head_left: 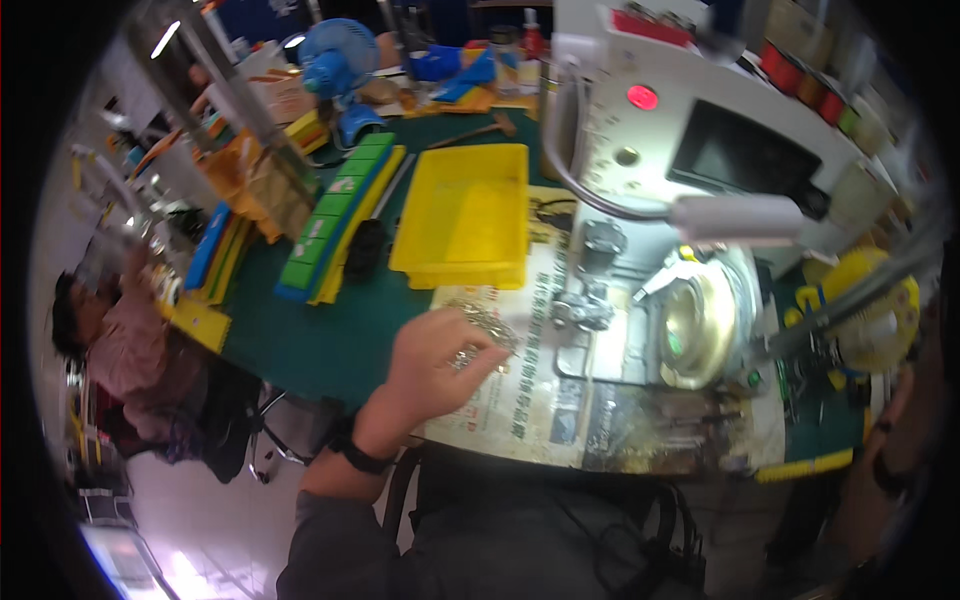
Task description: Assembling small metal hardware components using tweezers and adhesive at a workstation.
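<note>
My left hand (430,370) is poised over the near side of a loose pile of small, shiny metal pieces (488,318). The pile lies on a printed paper sheet (535,405), directly in front of the yellow plastic tray (459,275). Part of it shows beyond my knuckles, and a little more appears in the gap between forefinger and thumb. The fingers are curled and the thumb extends toward them, pointing right; blur and the small size of the pieces prevent me from telling whether the pinch is closed or holds one.

The forearm enters from the lower left and slants up to the right, with a black wristband (360,455) at the wrist and the back of the hand uppermost. To the right of the pile, well apart from my hand, a round metal bowl (690,330) sits under a white lamp head (735,216).
</note>
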`<move>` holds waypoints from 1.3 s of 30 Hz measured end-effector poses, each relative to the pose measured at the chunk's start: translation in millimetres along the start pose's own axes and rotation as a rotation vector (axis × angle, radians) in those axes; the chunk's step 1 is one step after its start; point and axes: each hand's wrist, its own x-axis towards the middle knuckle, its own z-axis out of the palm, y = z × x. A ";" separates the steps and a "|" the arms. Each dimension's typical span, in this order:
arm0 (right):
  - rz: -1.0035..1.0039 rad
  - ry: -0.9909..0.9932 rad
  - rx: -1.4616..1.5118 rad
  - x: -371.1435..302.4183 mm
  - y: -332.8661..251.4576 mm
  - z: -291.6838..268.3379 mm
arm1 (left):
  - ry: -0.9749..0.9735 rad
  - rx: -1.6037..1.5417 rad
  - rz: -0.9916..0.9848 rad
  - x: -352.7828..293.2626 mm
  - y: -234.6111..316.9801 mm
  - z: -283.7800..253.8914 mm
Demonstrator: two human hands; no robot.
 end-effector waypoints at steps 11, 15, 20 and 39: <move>-0.213 -0.258 0.603 -184.1 -126.4 44.7 | 0.092 -0.115 -0.278 41.8 -39.4 6.3; -0.171 -0.223 0.758 -200.9 -135.0 62.0 | -0.146 -0.041 -0.325 42.8 -38.8 12.0; -0.274 -0.437 0.936 -234.5 -181.8 99.0 | -0.391 -0.127 -0.480 17.8 -26.6 35.6; 0.573 -0.329 1.112 -251.6 -255.4 232.7 | -0.156 0.002 0.159 8.8 -46.8 87.4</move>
